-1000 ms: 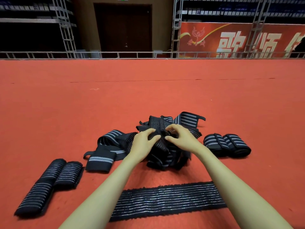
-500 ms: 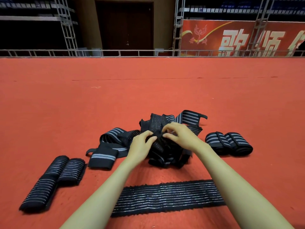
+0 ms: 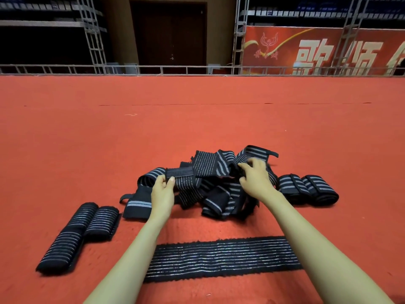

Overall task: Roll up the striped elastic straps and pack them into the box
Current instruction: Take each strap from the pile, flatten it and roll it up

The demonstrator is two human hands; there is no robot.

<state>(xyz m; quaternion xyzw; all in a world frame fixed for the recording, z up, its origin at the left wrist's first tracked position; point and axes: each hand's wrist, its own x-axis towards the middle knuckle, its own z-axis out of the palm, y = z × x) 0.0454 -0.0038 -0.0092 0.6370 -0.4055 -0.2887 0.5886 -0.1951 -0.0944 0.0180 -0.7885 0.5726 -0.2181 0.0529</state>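
Head view. Left hand [image 3: 163, 189] pinches the dark tab end of one striped strap [image 3: 186, 181] between thumb and fingers, at the left edge of the tangled pile [image 3: 221, 196]. Right hand [image 3: 255, 178] is on the right side of the pile, fingers bent and motion-blurred; cannot tell whether it grips anything.

Change: half a second ago both hands worked close together at the pile's centre. They have since moved apart, and the strap end has come out leftward. Judgement: one strap is being separated for rolling, and the right hand probably holds the pile back.

Two rolled straps [image 3: 76, 233] lie well to the left, two more rolls [image 3: 306, 188] just right of the pile. One flat strap [image 3: 219, 257] lies unrolled on the red carpet [image 3: 197, 128], nearest the person. No box in view, so packing is not yet begun.
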